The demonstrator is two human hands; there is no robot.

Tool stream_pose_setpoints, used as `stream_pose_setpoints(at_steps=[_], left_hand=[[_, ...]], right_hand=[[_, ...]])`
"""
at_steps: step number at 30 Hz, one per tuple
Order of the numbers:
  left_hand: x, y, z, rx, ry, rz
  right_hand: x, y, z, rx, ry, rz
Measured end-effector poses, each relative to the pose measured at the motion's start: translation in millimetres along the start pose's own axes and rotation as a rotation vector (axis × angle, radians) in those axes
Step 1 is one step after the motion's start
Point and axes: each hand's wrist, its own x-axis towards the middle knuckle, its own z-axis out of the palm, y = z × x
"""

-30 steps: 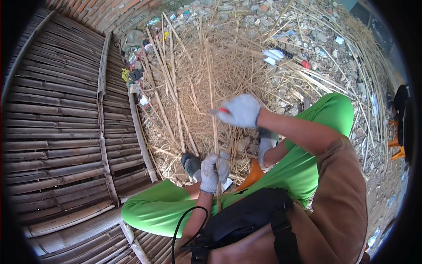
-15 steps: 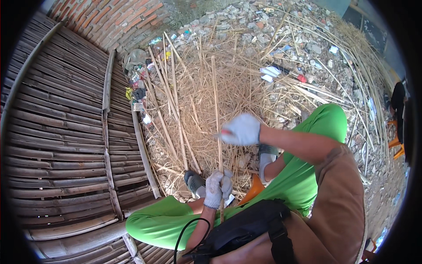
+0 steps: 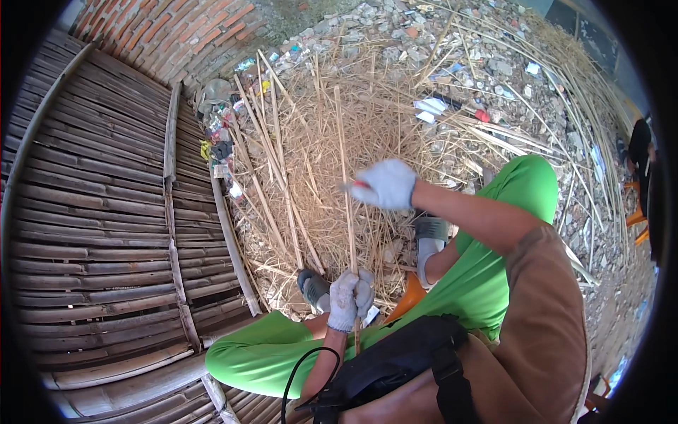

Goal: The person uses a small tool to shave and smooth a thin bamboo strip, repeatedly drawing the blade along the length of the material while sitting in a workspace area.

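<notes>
A long, thin bamboo strip [image 3: 343, 152] points away from me, its near end by my lap. My left hand [image 3: 351, 300], in a white knit glove, is wrapped round the strip near that end. Farther up, my right hand [image 3: 386, 184], also gloved, is closed on a knife [image 3: 359, 184] with a reddish handle. Its blade reaches left to the strip; whether it touches or is just over it, I cannot tell. Pale shavings [image 3: 311, 162] are heaped on the ground beneath.
Several bamboo strips [image 3: 272, 152] lie left of the shavings. A bamboo slat platform [image 3: 106, 261] fills the left side, with a brick wall [image 3: 169, 35] behind. Rubble [image 3: 494, 67] and long strips [image 3: 565, 99] spread at the far right. An orange seat [image 3: 408, 302] shows below me.
My right hand with the knife has moved a little away from me along the strip. My left hand keeps its hold on the strip.
</notes>
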Motion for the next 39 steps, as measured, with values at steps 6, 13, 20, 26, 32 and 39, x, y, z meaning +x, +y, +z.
stream_pose_setpoints(at_steps=[6,13,20,26,32,39], left_hand=[[-6,5,0,0.060,0.033,0.026],[-4,-2,-5,0.102,0.012,0.052],[-2,1,-1,0.115,0.070,0.032],[-3,2,-4,0.157,0.070,0.028],[-4,0,-5,0.151,0.036,0.056],[-1,-2,-2,0.225,0.125,-0.019]], right_hand=[[-21,-37,5,-0.037,-0.152,-0.058],[-1,-8,-1,-0.031,-0.027,0.116],[7,2,7,-0.081,-0.028,0.069],[-16,-21,17,-0.003,-0.055,0.021],[-17,-30,7,-0.011,-0.087,-0.002],[4,-5,-2,-0.031,-0.093,0.163]])
